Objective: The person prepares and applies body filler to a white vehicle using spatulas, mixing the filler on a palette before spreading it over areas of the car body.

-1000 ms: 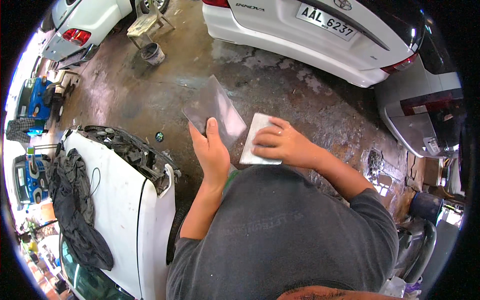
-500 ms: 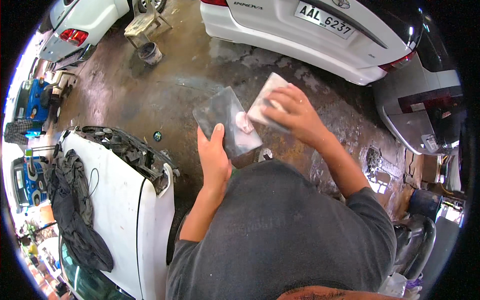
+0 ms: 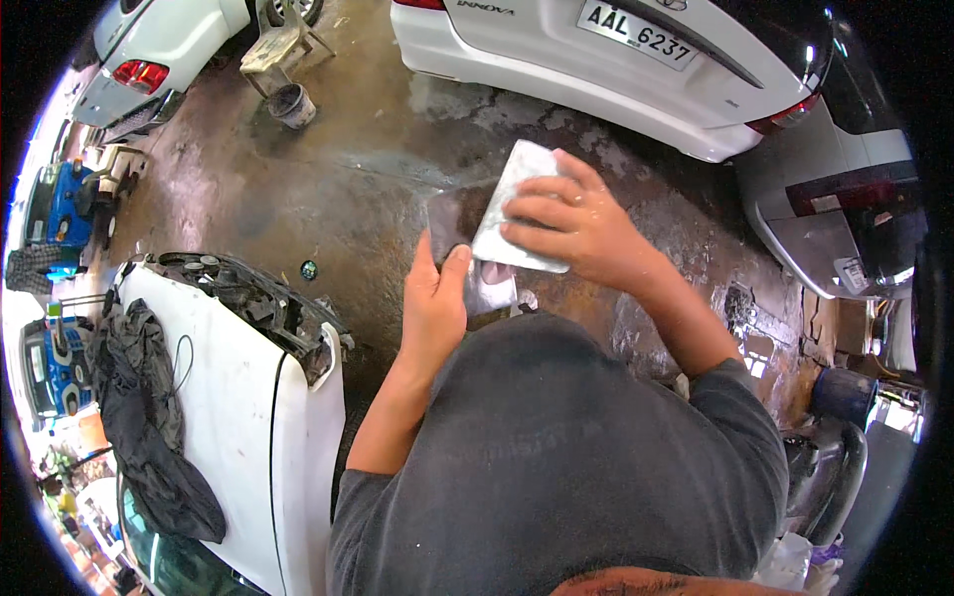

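My left hand (image 3: pixel 434 298) grips a thin, smooth grey plate (image 3: pixel 455 214) by its near left edge, thumb on top and fingers beneath. A pale pink dab of paste (image 3: pixel 494 273) shows on that plate near its right end. My right hand (image 3: pixel 576 219) clasps a flat whitish rectangular plate (image 3: pixel 529 163), fingers spread across its upper face. This second plate is tilted and overlaps the right part of the grey one, hiding some of the paste. Whether the two plates touch I cannot tell.
A white car (image 3: pixel 566 74) stands ahead and a grey bumper (image 3: pixel 815 209) lies to the right. At left is a white car body with its engine bay exposed and a dark cloth (image 3: pixel 159 427) on it. A bucket (image 3: pixel 291 105) sits by a chair (image 3: pixel 278 48) on the wet floor.
My right hand has brought the whitish plate left and over the grey plate, covering part of the paste. The grey plate has shifted slightly right in my left hand.
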Demonstrator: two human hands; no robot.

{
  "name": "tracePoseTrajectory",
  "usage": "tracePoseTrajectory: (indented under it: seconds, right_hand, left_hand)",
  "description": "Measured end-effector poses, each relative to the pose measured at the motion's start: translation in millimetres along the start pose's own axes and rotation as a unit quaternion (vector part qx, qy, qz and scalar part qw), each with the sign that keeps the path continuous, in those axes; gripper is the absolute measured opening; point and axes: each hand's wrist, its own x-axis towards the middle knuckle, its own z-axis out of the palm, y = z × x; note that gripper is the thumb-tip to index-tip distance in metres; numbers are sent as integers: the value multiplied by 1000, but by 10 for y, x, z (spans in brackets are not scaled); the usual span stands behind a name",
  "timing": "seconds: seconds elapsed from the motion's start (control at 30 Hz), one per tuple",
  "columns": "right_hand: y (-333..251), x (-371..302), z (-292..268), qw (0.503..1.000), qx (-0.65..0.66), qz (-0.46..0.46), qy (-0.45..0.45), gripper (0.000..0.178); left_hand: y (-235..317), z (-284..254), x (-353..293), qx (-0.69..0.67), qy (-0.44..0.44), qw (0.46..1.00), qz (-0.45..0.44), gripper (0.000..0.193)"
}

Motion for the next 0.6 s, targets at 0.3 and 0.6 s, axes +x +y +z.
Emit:
tracePoseTrajectory:
  seconds: [0.3, 0.6]
  right_hand:
    - [-479, -273, 280, 991, 121, -31, -49, 30]
    - [-555, -165, 54, 976, 215, -6, 39, 42]
  left_hand:
    - [-34, 55, 52, 97, 164, 977, 94, 37]
    - [63, 161, 49, -208, 145, 967, -3, 34]
